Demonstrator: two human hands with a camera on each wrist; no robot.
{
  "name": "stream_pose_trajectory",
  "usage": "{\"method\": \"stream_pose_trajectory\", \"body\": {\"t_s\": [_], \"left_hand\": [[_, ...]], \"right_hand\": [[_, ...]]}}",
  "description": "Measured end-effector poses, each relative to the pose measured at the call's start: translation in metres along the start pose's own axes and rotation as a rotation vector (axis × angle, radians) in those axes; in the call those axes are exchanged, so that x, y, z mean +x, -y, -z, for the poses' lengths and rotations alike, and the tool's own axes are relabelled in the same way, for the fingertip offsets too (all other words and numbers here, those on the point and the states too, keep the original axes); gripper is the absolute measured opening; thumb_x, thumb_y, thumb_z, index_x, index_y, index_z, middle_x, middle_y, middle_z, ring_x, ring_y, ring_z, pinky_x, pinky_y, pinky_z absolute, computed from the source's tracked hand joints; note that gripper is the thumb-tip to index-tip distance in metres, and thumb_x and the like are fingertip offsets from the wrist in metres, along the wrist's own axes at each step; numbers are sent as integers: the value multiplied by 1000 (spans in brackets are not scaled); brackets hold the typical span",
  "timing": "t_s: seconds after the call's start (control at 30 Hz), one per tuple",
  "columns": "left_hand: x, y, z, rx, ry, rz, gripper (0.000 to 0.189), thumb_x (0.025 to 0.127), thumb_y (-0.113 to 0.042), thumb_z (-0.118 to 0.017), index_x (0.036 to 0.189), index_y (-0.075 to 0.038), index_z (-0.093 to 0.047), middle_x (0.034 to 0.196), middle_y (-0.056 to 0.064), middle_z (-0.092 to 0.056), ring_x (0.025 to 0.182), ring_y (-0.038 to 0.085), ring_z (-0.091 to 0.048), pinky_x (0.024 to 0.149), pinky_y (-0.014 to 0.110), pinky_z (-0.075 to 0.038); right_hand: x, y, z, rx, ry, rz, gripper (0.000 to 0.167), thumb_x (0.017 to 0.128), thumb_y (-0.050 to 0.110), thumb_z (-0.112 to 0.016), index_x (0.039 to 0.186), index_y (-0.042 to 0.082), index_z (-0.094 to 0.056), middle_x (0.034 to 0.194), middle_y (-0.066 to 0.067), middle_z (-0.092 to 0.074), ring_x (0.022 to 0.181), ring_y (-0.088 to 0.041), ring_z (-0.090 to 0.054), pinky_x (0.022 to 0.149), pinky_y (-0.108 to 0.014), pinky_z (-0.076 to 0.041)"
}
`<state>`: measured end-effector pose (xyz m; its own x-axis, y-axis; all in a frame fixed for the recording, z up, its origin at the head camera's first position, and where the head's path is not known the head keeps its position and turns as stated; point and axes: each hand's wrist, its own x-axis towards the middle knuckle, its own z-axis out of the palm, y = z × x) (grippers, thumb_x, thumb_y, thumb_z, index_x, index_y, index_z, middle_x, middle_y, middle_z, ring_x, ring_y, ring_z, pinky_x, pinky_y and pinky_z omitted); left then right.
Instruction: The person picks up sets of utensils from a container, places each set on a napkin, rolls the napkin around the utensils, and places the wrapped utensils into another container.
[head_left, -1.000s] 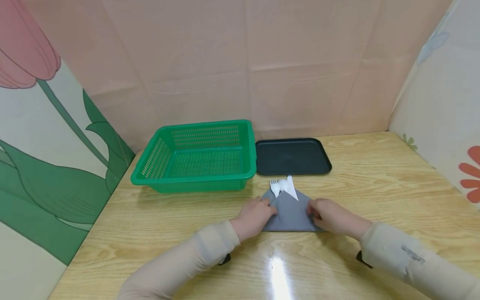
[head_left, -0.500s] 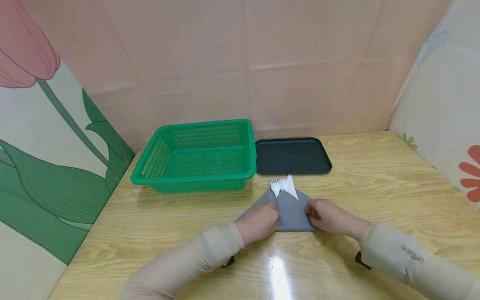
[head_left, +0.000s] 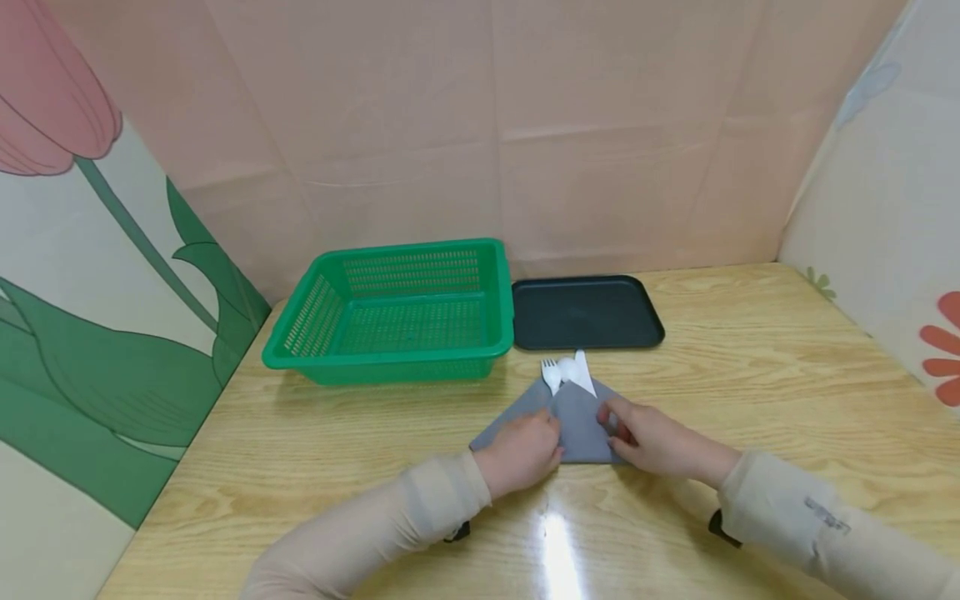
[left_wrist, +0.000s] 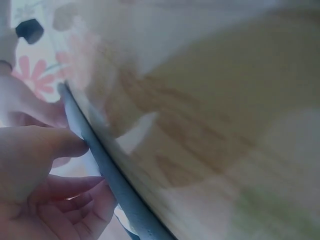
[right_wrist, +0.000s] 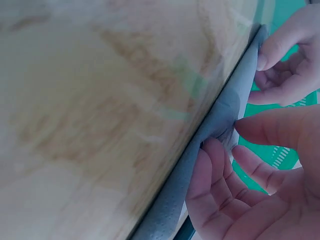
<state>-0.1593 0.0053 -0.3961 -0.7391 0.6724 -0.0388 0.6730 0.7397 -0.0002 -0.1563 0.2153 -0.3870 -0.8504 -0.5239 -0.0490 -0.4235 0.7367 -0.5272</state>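
Centrally, the napkin lies under my left hand and right hand, its near edge running crosswise, cutlery pointing away. The right thumb and fingers pinch its right side; the left fingers curl against it, their grip unclear to me.

head cam's p bright n even tbh, just 1 blown-out glare streak on the table near the bottom. faint soft shadows under the green basket n right hand. wrist cams r worse imo: hazy, bluish cast, table grain smeared w/ murky reflections. gray napkin edge is sharper there. left wrist's top-left corner's kinda overexposed.
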Motion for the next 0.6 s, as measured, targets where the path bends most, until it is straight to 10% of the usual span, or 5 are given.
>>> {"method": "stream_pose_trajectory", "body": {"t_s": [0.6], "left_hand": [[-2, -11, 0, 131, -78, 9, 9, 86, -14, -59, 84, -9, -67, 85, 2, -55, 70, 10, -54, 49, 20, -46]], "right_hand": [[0, -4, -2, -92, -38, 11, 15, 78, 0, -65, 89, 0, -55, 66, 3, -49, 59, -2, -40, 53, -19, -37]]}}
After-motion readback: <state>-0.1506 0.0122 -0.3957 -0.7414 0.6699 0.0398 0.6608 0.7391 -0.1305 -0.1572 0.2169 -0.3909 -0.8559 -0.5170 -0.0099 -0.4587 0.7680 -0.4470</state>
